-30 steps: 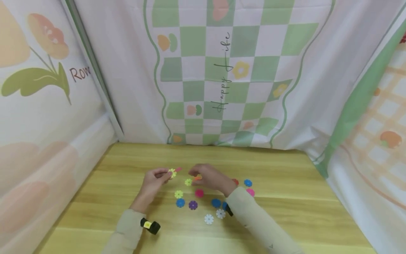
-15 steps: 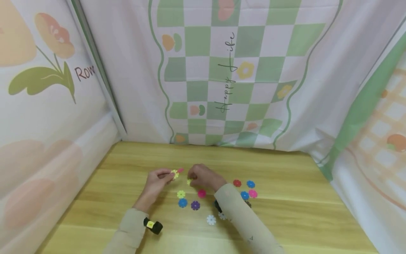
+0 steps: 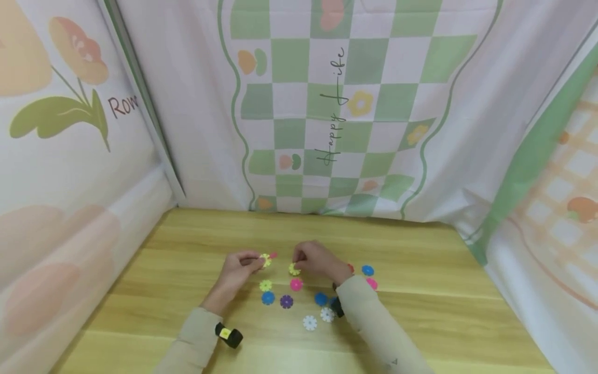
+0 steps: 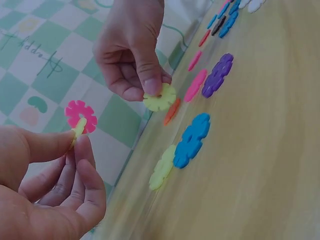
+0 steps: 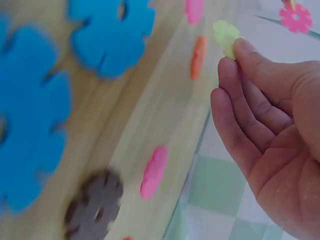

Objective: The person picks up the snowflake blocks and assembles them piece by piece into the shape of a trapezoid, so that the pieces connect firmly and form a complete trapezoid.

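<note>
Over the table [image 3: 458, 327], left hand [image 3: 238, 270] pinches yellow disc [image 4: 78, 131] joined to pink disc [image 4: 73, 111], right hand [image 3: 320, 259] pinches lime disc [image 4: 163, 99]

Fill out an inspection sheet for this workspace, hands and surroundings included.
Surface: light wood-grain table; no spill seen.
Job's things: notched, flower-shaped pieces. A pink disc and a yellow disc sit crosswise, apparently slotted together; a second yellow disc is separate. Loose on the table: purple disc, orange disc, white discs, dark disc, blue discs, red disc, other pink discs and a third yellow disc.
Clutter: nothing seen besides these pieces.
Left hand: pinches the yellow disc of the joined pair.
Right hand: pinches the second yellow disc.
Cables: nothing seen.
Surroundings: green-and-white checked "Happy Life" curtain behind; printed fabric hangings at both sides.
</note>
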Tool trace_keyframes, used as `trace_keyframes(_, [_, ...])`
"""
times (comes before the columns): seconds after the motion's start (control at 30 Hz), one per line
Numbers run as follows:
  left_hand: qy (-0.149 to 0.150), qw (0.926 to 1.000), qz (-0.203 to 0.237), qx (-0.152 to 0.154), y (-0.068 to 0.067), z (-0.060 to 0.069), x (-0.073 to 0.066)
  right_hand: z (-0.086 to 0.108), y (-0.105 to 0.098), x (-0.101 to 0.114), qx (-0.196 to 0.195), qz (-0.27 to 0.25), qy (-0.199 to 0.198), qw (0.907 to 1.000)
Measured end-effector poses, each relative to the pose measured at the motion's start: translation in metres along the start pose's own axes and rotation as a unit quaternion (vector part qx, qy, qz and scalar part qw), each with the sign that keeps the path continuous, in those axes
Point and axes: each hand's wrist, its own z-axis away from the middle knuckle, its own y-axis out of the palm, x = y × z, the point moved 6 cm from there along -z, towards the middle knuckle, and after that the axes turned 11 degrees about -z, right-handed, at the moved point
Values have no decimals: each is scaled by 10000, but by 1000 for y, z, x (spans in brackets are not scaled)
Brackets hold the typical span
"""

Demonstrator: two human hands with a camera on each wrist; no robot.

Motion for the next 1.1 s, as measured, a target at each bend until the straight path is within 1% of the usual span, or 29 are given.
trace_keyframes(0.17, [175, 9996, -153, 171, 9, 3, -4, 21, -13, -8, -206, -488, 327, 9981])
trace_keyframes(0.27, [368, 9985, -281, 282, 15, 5, -8, 37, -19, -11, -405, -706, 402, 9959])
trace_keyframes(0.33, [585, 9968, -445, 319, 18, 7, -11, 46, -24, -12, -602, -819, 396, 9940])
trace_keyframes(0.43, [1030, 9919, -683, 301, 24, 12, -19, 60, -30, -11, -914, -1000, 336, 9902])
trace_keyframes(0.5, [1314, 9877, -817, 241, 27, 16, -26, 68, -34, -9, -1154, -1105, 351, 9865])
trace_keyframes(0.57, [1625, 9818, -973, 140, 30, 20, -33, 76, -38, -6, -1398, -1243, 352, 9817])
trace_keyframes(0.6, [1731, 9792, -1051, 88, 31, 22, -36, 79, -40, -4, -1527, -1306, 340, 9790])
trace_keyframes(0.63, [1814, 9771, -1115, 41, 33, 25, -39, 83, -42, -2, -1653, -1359, 289, 9764])
trace_keyframes(0.7, [2078, 9700, -1258, -54, 35, 29, -47, 89, -44, 4, -1893, -1325, 119, 9729])
trace_keyframes(0.77, [2292, 9635, -1374, -132, 37, 33, -53, 94, -45, 10, -2062, -1159, -185, 9714])
trace_keyframes(0.87, [2541, 9559, -1460, -170, 39, 39, -59, 100, -42, 20, -2191, -926, -745, 9684])
trace_keyframes(0.93, [2620, 9533, -1491, -176, 41, 41, -61, 102, -39, 25, -2225, -812, -1066, 9657])
trace_keyframes(1.0, [2665, 9519, -1504, -167, 42, 43, -62, 103, -36, 29, -2254, -743, -1280, 9630])
trace_keyframes(1.1, [2718, 9503, -1512, -170, 44, 45, -64, 104, -33, 33, -2266, -690, -1398, 9614])
